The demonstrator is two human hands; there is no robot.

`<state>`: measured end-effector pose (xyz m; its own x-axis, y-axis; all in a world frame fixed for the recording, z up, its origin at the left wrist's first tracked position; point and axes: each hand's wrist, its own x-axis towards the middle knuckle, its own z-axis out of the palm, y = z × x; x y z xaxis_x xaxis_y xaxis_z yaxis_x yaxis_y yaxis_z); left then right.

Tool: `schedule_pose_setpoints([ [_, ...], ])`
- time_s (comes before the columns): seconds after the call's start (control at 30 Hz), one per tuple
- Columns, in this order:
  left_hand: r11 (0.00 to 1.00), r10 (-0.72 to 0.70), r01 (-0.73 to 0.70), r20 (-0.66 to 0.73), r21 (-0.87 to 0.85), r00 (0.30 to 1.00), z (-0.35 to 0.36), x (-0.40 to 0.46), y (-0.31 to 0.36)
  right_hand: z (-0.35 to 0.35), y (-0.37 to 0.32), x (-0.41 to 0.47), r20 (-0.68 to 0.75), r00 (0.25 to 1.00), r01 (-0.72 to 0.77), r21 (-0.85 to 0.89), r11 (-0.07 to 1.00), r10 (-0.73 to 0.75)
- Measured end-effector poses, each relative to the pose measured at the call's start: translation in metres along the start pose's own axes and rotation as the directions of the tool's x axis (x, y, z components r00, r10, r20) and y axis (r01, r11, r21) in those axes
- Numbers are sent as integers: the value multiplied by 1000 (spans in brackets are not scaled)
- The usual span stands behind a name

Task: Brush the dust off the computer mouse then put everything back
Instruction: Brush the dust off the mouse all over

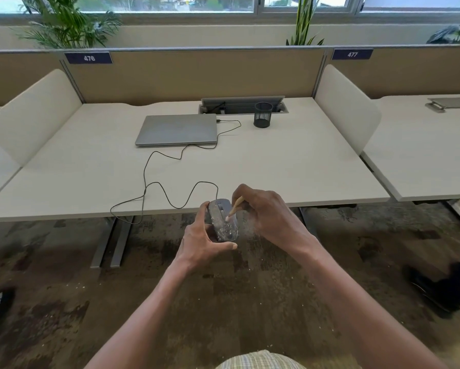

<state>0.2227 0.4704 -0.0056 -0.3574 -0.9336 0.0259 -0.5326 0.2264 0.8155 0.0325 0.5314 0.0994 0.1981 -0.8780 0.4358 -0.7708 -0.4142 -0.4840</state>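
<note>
A dark grey wired computer mouse (221,221), speckled with pale dust, is held in the air just in front of the desk's near edge. My left hand (203,239) grips it from the left and below, thumb under its rear end. My right hand (267,214) pinches a small brush with a light wooden handle (236,205); its pale tip touches the top of the mouse. A faint haze of dust hangs to the right of the mouse. The mouse's black cable (170,193) loops over the desk to the laptop.
A closed grey laptop (177,129) lies at the back of the white desk (290,166). A black mesh pen cup (263,114) stands by the open cable tray (242,105). White side screens flank the desk. Patterned carpet lies below; dark shoes lie on the floor at right.
</note>
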Motion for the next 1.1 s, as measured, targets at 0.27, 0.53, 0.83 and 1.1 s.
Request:
schedule_pose_setpoints([
  [0.27, 1000, 8, -8, -9, -10, 1000, -1, 1, 2, 2, 0, -2, 37, 999, 10, -15, 1000, -10],
  [0.53, 1000, 21, -20, -41, 20, 999, 1, 0, 6, 7, -4, 5, -208, 966, -133, 108, 985, 154],
  [0.83, 999, 10, -12, -45, -41, 999, -3, 1, -1, 12, 9, 0, -319, 898, -294, 82, 952, 304],
  [1.1, 995, 53, -56, -36, -77, 998, -4, 6, 1, 16, 11, 4, -322, 878, -326, 141, 935, 354],
])
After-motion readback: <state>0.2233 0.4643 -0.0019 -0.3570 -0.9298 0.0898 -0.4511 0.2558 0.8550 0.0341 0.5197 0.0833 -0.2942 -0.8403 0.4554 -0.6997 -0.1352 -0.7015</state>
